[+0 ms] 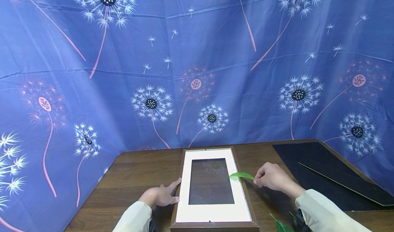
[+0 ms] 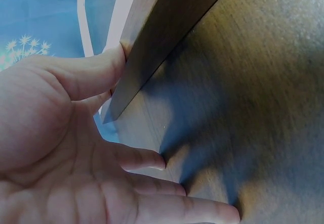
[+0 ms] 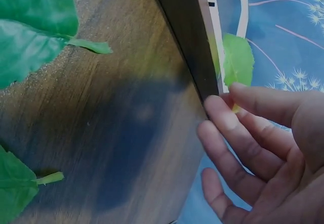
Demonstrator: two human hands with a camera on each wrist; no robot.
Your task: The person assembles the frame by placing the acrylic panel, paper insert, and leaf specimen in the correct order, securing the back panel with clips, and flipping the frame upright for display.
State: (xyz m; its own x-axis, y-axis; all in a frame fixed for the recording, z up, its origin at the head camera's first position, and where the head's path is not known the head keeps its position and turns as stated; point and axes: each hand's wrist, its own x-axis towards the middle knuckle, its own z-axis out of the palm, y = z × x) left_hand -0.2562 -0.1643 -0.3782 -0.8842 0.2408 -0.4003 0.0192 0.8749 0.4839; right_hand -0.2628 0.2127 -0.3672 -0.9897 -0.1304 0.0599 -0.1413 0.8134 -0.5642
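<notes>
A picture frame (image 1: 176, 209) with a brown wooden border and a white mat lies flat on the table, its dark inner window showing in the head view. My left hand (image 1: 161, 195) touches the frame's left edge with thumb and index finger. In the left wrist view the other fingers (image 2: 152, 187) of that hand stretch out, their tips on the wood. Right of the frame, my right hand (image 1: 271, 178) pinches a green leaf (image 1: 241, 175) by its stem end. The leaf's tip overlaps the right side of the white mat in the head view.
More green leaves (image 3: 33, 37) lie on the brown table (image 1: 135, 170) near my right wrist. A black board (image 1: 295, 157) sits at the right, with a narrower black piece (image 1: 344, 180) on top. A blue dandelion-print cloth (image 1: 184, 54) hangs behind the table.
</notes>
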